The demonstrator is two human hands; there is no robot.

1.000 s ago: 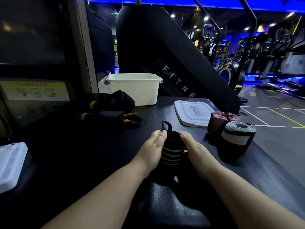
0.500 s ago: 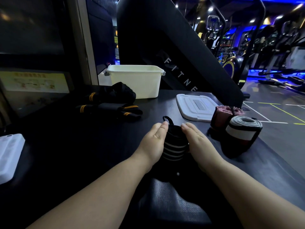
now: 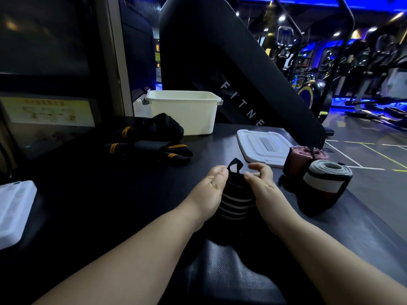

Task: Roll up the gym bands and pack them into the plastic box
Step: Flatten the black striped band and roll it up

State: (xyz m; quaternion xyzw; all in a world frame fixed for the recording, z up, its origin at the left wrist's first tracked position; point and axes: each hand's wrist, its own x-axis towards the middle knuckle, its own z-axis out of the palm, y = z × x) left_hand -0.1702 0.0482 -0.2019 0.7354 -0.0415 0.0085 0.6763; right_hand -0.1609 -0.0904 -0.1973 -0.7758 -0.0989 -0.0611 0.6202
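Head view
- Setting: dim gym with blue lighting; exercise machines stand across the floor at right.
- Worktop (image 3: 110, 194): dark and matte; it carries all the items noted below.
- Striped band (image 3: 236, 201): black with white stripes, rolled into a cylinder. It stands on the worktop between the two hands, and a small black loop (image 3: 235, 164) sticks up from its top.
- Left hand (image 3: 211, 188): grip wide, with fairly straight fingers laid flat against the left side of the striped band.
- Right hand (image 3: 262, 186): grip narrow, with curled fingers and the thumb pinching the band's upper right edge, just beside the loop.
- Plastic box (image 3: 182, 113): white, with no cover on it. It stands at the far side of the worktop, well apart from the hands, and its contents cannot be seen.
- Lid (image 3: 262, 147): white, lying flat to the right of the box.
- Finished rolls: a pink roll (image 3: 296, 158) and a grey roll (image 3: 323, 183) touch each other near the right edge.
- Loose bands (image 3: 149, 139): black with orange stripes, heaped in front of the box on its left.
- White tray (image 3: 13, 212): at the left edge, partly out of frame.
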